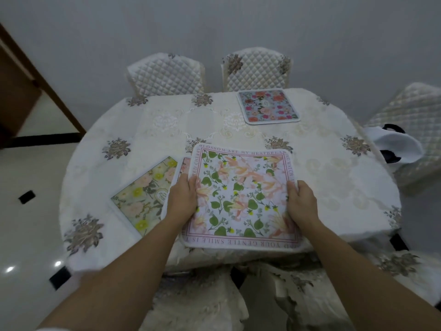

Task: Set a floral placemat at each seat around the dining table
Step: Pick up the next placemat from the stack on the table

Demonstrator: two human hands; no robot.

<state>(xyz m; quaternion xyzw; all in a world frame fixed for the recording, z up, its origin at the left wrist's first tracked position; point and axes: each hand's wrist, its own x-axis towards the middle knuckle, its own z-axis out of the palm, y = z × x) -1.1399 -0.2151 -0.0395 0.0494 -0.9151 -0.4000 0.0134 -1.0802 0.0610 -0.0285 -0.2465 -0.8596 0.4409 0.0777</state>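
The left hand (182, 198) holds the left edge of a pink-bordered placemat (241, 199), thumb lying on top and the other fingers tucked under where I can't see them; the right hand (301, 203) grips the opposite edge the same way, thumb over the border. The mat, printed with green leaves and peach flowers and ringed with lettering, sits at six o'clock on the table (334, 182), its near edge reaching past the table's rim toward the person; whether it lies flat or is lifted a little I can't tell. Peeking out from under its left side is a second mat (183, 167), only a pinkish strip of it showing. Just beside that, at about eight o'clock, a yellow-flowered mat (143, 197) lies askew on the cream embroidered cloth. Far across, at one o'clock, a blue mat (268, 106) rests near the far edge, in front of the right-hand one of two quilted chairs (256, 68). At three o'clock another quilted chair (410, 111) carries a white bag (393, 144) with dark handles. A brown door (19, 91) stands off at ten o'clock above the glossy pale floor (28, 235)
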